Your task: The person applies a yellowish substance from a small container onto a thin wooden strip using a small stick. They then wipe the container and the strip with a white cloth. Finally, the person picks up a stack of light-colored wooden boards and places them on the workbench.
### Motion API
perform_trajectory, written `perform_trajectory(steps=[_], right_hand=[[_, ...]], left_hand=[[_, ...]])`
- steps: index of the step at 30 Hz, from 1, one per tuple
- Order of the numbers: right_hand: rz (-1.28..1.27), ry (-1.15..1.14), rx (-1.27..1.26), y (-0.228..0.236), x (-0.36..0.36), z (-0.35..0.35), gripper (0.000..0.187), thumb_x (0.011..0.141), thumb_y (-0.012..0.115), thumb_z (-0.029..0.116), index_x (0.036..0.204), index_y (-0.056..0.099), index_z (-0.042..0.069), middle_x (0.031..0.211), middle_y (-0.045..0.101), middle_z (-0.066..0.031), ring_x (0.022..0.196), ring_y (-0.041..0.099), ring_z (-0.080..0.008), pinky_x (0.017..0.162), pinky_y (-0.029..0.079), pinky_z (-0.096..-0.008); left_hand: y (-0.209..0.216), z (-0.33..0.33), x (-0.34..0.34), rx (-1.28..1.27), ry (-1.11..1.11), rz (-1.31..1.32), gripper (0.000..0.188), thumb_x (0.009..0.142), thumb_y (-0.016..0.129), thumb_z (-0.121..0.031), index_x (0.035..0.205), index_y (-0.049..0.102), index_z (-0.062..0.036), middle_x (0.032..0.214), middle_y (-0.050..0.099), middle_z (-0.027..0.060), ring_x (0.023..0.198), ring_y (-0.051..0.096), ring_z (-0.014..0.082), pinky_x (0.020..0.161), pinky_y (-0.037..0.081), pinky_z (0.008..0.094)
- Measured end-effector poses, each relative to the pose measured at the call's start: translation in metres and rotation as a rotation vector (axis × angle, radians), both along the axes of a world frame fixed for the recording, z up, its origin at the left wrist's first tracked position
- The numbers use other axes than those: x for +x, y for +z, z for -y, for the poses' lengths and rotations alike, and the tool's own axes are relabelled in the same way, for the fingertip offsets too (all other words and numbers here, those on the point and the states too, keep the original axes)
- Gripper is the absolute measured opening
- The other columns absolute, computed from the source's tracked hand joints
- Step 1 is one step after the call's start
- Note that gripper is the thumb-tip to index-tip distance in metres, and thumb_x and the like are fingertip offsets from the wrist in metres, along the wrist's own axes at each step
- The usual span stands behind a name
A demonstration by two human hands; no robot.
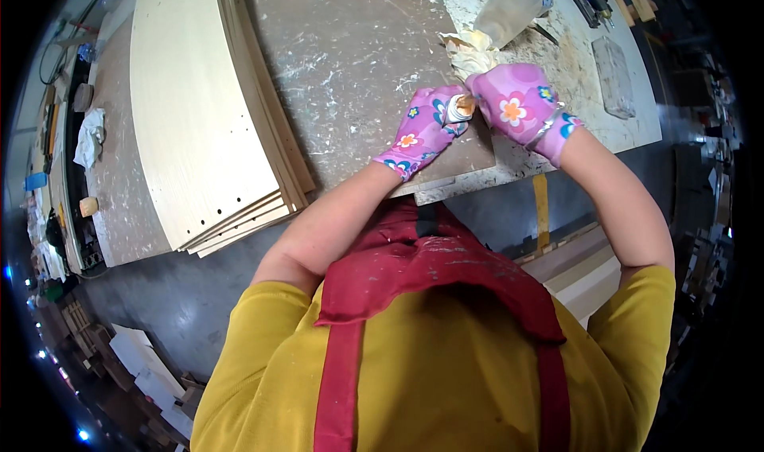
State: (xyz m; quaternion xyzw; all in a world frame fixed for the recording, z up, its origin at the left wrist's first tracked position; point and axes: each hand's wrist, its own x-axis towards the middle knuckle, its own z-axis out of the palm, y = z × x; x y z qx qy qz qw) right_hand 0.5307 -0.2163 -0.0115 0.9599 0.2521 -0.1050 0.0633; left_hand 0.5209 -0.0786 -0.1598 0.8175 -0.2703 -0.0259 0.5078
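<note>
White, brown-mouthed cylindrical container (pixel 460 110) is held in the pink floral-gloved left hand (pixel 423 130) over the spattered worktop (pixel 358 58). Its mouth is apparently being worked at; steadiness seems needed next. Right hand's (pixel 517 108) grip cannot be told.

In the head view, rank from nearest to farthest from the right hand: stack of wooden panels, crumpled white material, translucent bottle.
1. Translucent bottle, just beyond the right hand
2. Stack of wooden panels, to its left
3. Crumpled white material, far left
</note>
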Motion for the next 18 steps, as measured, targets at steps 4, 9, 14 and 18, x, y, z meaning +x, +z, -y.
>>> perform_trajectory(steps=[4,9,14,18], right_hand=[[0.028,0.044,0.001,-0.032,0.0,0.003,0.012,0.075,0.057,0.014,0.076,0.067,0.007,0.07,0.064,-0.0145,0.068,0.065,-0.0325,0.059,0.051,-0.0423],[0.027,0.102,0.068,-0.008,0.0,0.012,0.009,0.077,0.056,0.014,0.082,0.062,0.011,0.066,0.06,-0.0136,0.065,0.061,-0.0352,0.056,0.048,-0.0439],[-0.008,0.076,0.105,-0.01,-0.002,0.013,0.009,0.077,0.057,0.016,0.079,0.063,0.009,0.067,0.061,-0.0149,0.066,0.061,-0.0351,0.059,0.048,-0.0439],[-0.048,0.022,0.052,-0.02,-0.003,0.007,0.013,0.076,0.058,0.016,0.076,0.068,0.008,0.07,0.064,-0.0156,0.07,0.064,-0.0338,0.062,0.051,-0.0427]], left_hand=[[-0.005,0.004,-0.001,-0.018,0.026,0.006,0.047,0.077,0.069,-0.025,0.118,0.054,-0.0073,0.115,0.056,0.0161,0.109,0.047,0.0346,0.094,0.039,0.0426],[0.002,0.0,0.0,0.0,-0.037,0.01,0.043,0.078,0.07,-0.026,0.114,0.057,-0.0067,0.111,0.059,0.0147,0.107,0.047,0.0346,0.096,0.038,0.0419],[0.01,0.004,0.002,0.044,-0.019,0.127,0.029,0.08,0.065,-0.027,0.102,0.059,-0.0086,0.095,0.061,0.0126,0.094,0.056,0.0306,0.088,0.04,0.0398],[0.012,0.007,0.004,0.123,-0.04,0.162,0.028,0.08,0.064,-0.028,0.1,0.059,-0.0095,0.089,0.062,0.0123,0.09,0.059,0.0288,0.084,0.041,0.039]])
